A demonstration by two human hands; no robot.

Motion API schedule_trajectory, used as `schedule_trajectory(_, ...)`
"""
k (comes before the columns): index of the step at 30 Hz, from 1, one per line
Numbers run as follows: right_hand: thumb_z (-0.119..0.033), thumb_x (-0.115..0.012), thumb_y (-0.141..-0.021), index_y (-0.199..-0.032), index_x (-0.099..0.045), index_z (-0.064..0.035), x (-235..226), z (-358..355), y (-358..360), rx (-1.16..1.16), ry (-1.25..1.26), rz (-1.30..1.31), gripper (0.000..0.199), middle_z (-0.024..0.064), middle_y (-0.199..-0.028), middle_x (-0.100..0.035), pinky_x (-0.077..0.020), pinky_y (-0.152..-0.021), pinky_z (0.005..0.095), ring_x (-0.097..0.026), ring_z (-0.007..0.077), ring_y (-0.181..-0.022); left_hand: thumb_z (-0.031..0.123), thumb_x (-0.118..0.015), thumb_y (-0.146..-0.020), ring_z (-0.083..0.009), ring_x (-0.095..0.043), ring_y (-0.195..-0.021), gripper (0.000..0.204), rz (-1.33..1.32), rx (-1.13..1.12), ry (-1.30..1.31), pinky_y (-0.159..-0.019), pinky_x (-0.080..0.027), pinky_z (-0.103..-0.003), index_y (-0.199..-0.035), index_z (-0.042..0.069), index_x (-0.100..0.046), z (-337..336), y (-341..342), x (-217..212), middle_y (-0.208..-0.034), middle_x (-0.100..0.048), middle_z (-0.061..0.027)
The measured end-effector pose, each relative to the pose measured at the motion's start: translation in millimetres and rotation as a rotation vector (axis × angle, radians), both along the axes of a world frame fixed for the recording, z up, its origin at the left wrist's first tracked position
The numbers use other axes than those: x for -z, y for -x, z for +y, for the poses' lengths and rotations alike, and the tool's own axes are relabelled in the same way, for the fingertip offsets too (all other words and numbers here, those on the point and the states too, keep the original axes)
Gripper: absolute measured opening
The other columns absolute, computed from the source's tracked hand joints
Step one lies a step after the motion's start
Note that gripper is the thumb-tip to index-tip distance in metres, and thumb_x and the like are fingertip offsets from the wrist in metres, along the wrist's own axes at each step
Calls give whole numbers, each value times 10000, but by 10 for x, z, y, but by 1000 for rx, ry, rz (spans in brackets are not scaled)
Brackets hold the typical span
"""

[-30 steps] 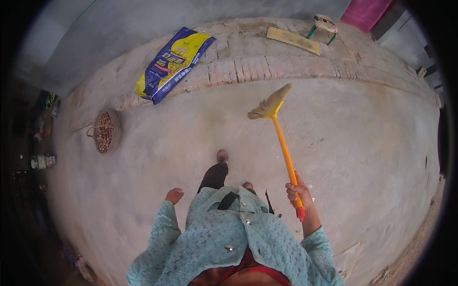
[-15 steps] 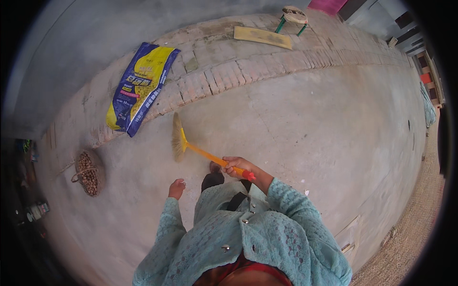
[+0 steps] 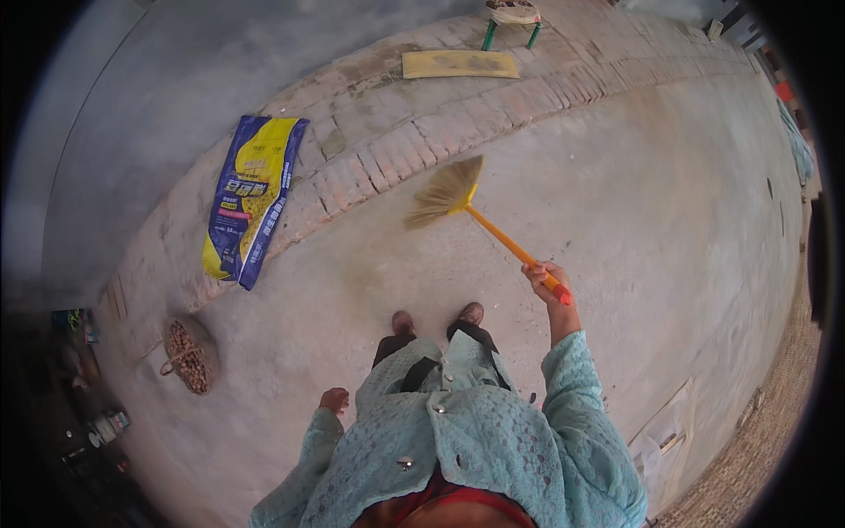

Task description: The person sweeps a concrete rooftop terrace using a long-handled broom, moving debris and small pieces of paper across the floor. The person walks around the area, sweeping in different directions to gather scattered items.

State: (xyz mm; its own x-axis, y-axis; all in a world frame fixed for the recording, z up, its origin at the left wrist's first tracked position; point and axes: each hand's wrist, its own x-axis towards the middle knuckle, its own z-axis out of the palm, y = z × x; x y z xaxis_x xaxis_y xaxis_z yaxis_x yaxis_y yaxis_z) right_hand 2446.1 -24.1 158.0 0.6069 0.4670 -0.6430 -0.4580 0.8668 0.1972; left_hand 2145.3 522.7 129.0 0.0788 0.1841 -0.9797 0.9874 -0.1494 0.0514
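Right hand [image 3: 546,280]: closed around the orange handle of the broom [image 3: 475,214].
Bristles: straw head over the concrete floor [image 3: 616,176], beside the brick strip [image 3: 422,132].
Left hand [image 3: 334,400]: hangs loose, holding nothing.
Advice: keep bristles low, short strokes.

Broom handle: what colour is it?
Orange, with a red end cap; the broom handle shows clearly in the head view.

A rural home's outdoor yard: bare concrete floor [image 3: 616,202], raised brick ledge [image 3: 422,141], woven basket of nuts [image 3: 187,354], blue-and-yellow woven sack [image 3: 253,198].
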Motion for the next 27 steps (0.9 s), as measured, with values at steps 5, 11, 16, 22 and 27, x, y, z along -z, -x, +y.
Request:
schedule_trajectory(5,33,-373,-765,-981,-288,84,-167,-709,122,197,143,-16,238,165,-784,-429,-422,-389,153,-454,96,-478,215,-544,-743,-140,-575,-712,308,-446,-22,-40,-520,-444,-285,-1016,73,-522,-309,-789,-75,-792,-587,-36)
schedule_trajectory(11,60,-378,-739,-1102,-312,-20,-889,-415,277,227,421,-121,378,131,-765,-421,-416,-412,150,-428,85,-495,204,-547,-744,-133,-576,-713,315,-474,24,-41,-515,-445,-274,-1027,70,-515,-425,-1043,-66,-799,-591,-39)
schedule_trajectory(16,42,-406,-745,-1128,-355,-105,-733,-346,226,259,118,-221,413,158,-800,-420,-380,-392,166,-399,93,-491,196,-546,-724,-143,-586,-681,317,-349,71,-62,-502,-460,-287,-1011,64,-527,-445,-790,-30,-803,-595,-50)
schedule_trajectory(22,51,-382,-749,-1028,-342,7,174,-324,-664,117,116,-286,285,166,-793,-419,-413,-400,163,-429,93,-482,170,-546,-699,-149,-588,-661,324,-302,66,-100,-499,-468,-292,-1003,60,-539,-490,-719,-144,-794,-597,-55)
schedule_trajectory(27,10,-378,-757,-975,-312,86,444,-964,-831,299,-39,-23,240,165,-751,-422,-421,-389,151,-455,104,-474,163,-549,-696,-147,-582,-653,318,-285,40,-118,-497,-467,-292,-998,64,-541,-497,-525,-165,-780,-594,-48)
